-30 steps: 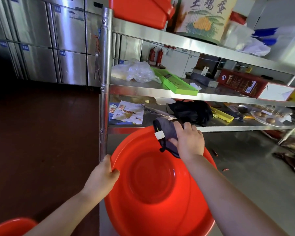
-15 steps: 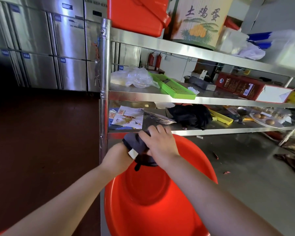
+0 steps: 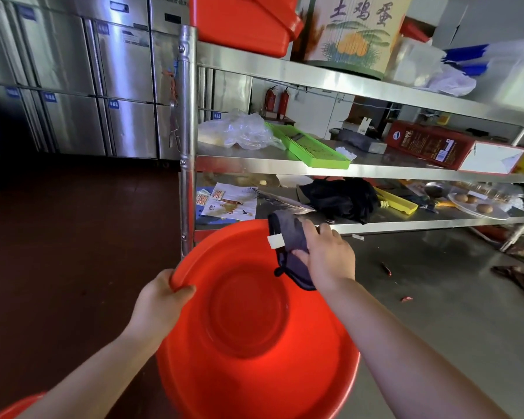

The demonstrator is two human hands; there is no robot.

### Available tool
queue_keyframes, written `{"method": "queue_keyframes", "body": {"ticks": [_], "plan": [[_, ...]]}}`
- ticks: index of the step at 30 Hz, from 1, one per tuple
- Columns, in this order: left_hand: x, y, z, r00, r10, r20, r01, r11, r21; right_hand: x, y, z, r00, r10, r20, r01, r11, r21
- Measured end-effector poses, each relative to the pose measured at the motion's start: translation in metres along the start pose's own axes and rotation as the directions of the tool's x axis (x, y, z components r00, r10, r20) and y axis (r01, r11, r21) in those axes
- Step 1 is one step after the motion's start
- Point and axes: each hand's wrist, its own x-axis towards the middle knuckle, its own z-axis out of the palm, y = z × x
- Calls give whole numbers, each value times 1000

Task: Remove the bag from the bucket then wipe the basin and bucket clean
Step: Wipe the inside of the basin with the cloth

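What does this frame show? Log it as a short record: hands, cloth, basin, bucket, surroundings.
left hand: grips the basin's left rim
right hand: presses a dark grey cloth against the basin's far inner wall
basin: red, tilted toward the camera, inside looks empty
bucket: a red rim at bottom left may be it; cannot tell
surroundings: steel shelf rack behind the basin, holding a green tray

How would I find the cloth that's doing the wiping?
Look at the big red basin tilted up in front of the steel shelves. On its far rim, the right hand presses a dark grey cloth. Unlike the black bundle on the shelf behind, it is held and has a small white tag.
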Motion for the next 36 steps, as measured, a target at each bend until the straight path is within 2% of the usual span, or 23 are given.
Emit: {"method": "queue_keyframes", "body": {"ticks": [6, 9, 12, 15, 19, 21, 23, 24, 26, 28, 30, 33, 36], "plan": [[-28, -4, 37, 999, -49, -21, 48, 997, -59, 23, -9, -18, 989, -145, -27, 144, 989, -29], [-34, -4, 56, 998, -53, 16, 54, 996, -77, 21, -28, -11, 967, -247, 60, 248, 969, -12], [-30, -2, 60, 997, -71, 29, 74, 991, -113, 19, -24, -3, 965, -260, 38, 262, 965, -32], [-27, 2, 63, 997, -80, 9, 81, 986, -146, 20, -8, 2, 983, -185, -23, 183, 982, -52], [-21, 1, 62, 986, -151, -64, 133, 966, -221, 12, 28, 11, 998, 47, 29, -44, 995, -87], [-20, 2, 60, 984, -169, -49, 155, 966, -208, 4, 41, 12, 994, 103, 40, -98, 990, -99], [-20, 6, 60, 990, -133, -51, 123, 980, -155, 0, 47, 11, 994, 99, 49, -94, 991, -98], [-21, 8, 59, 992, -85, -97, 76, 993, -94, -1, 50, 9, 995, 86, 52, -80, 992, -100], [-15, 13, 53, 984, 69, -165, -54, 994, 95, -1, 53, 5, 998, 42, 42, -38, 995, -96], [-1, 24, 47, 972, 227, -63, -201, 938, 283, 3, 50, -2, 998, -43, 37, 46, 995, -83], [13, 43, 46, 947, 307, 97, -319, 864, 389, 9, 39, -8, 987, -156, 29, 158, 985, -67], [29, 71, 54, 909, 301, 288, -400, 824, 402, 19, 13, -13, 949, -315, -11, 315, 949, -18], [33, 74, 58, 907, 259, 332, -386, 827, 409, 21, -5, -10, 932, -350, -95, 348, 937, -29]]}}
